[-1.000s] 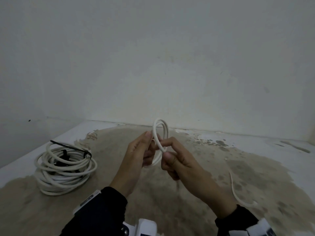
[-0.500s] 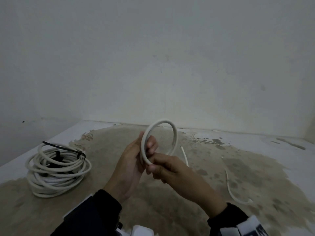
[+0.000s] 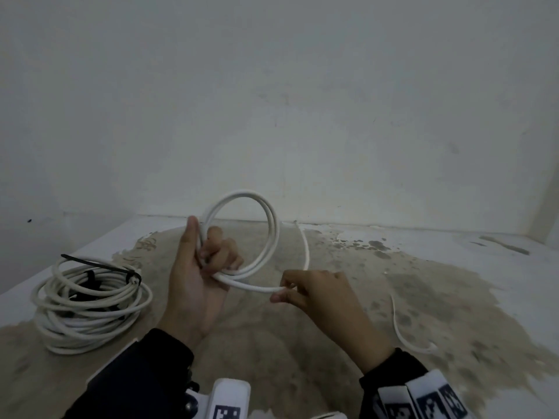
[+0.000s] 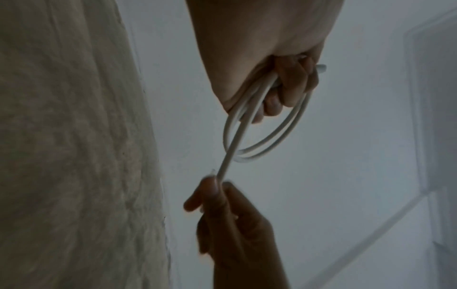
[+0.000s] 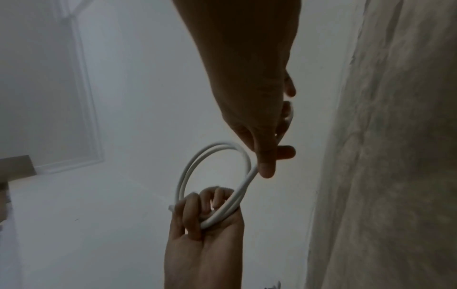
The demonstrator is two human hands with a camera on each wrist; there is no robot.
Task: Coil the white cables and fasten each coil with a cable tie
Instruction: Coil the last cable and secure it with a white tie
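Head view gives me the clearest read: my left hand (image 3: 196, 276) sits at centre frame with its fingers curled round the gathered side of a small coil (image 3: 242, 237) of white cable, two turns standing up as a ring above the fist, thumb pressed along the outer side. My right hand (image 3: 314, 290) is just to the right and slightly lower, pinching the running strand between thumb and fingertips where it leaves the coil; past that pinch the loose tail (image 3: 304, 249) arcs up behind and another stretch of cable (image 3: 402, 328) lies on the stained floor (image 3: 302, 343) at lower right. The left wrist view confirms the grip, the turns bunched in the curled fingers and a single strand running down to the other hand's pinch. I judge this cable light and fairly springy: the ring holds a clean round shape rather than drooping, so it will likely want to spring open if the left fist relaxes. The jacket looks smooth, so a fingertip pinch could slide; I would keep the hold at the crossing point where the turns overlap. At the left of the frame a finished coil (image 3: 87, 303) rests on the floor, already bound by a black cable tie (image 3: 99, 266).
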